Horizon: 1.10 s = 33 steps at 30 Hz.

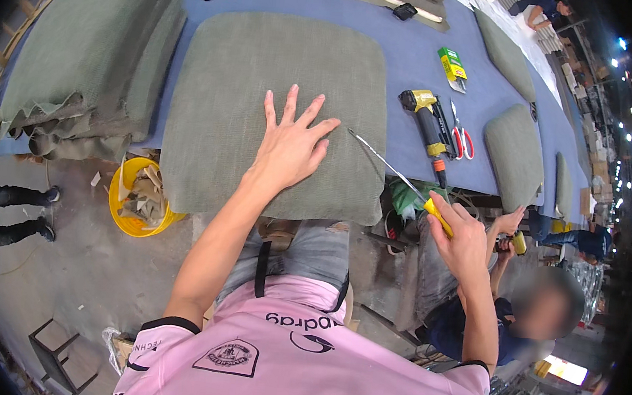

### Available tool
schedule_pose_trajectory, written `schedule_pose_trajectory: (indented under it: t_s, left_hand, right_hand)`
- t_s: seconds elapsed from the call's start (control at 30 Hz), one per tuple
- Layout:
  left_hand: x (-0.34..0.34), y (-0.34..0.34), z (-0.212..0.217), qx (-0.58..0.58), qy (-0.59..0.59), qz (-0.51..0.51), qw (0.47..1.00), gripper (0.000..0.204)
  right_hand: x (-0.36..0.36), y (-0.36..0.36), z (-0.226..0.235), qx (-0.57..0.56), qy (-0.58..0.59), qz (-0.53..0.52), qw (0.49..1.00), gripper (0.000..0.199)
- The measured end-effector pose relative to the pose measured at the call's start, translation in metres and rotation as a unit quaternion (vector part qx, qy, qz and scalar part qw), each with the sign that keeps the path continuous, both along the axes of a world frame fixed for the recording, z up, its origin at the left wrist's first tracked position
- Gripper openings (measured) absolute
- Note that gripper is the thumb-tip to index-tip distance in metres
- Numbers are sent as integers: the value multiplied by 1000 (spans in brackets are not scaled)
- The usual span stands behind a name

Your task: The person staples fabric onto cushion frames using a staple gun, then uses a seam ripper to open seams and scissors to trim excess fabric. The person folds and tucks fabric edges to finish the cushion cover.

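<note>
Green-grey cushion (264,104) – one under the flat, spread left hand (290,147); right hand (461,235) clenches one yellow-handled blade (389,166), long axis pointing up-left toward the cushion on the worktop (409,49)

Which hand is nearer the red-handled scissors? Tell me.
Right. The right hand grips a yellow-handled tool just below the scissors; the left hand lies flat on the green cushion, farther left.
</note>
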<state>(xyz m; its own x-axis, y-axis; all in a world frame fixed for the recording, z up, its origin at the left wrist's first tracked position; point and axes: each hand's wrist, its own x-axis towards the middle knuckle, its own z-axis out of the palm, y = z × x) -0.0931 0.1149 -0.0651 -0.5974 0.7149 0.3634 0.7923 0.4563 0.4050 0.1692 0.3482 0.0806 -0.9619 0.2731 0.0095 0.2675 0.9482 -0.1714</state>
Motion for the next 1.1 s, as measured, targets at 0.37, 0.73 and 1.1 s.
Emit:
schedule_pose_trajectory:
  t_s: [0.37,0.73,1.1]
  left_hand:
    - [4,3,3,-61,14,-6,998,52]
    - [5,7,2,-57,18,-3,998,51]
    - [-34,47,7,-3,-74,-37,997,15]
  right_hand:
    - [-1,-8,0,93,-14,30,995,49]
    - [41,-47,-112,-696,-21,-301,652,45]
    - [26,-50,-65,-118,15,-117,986,33]
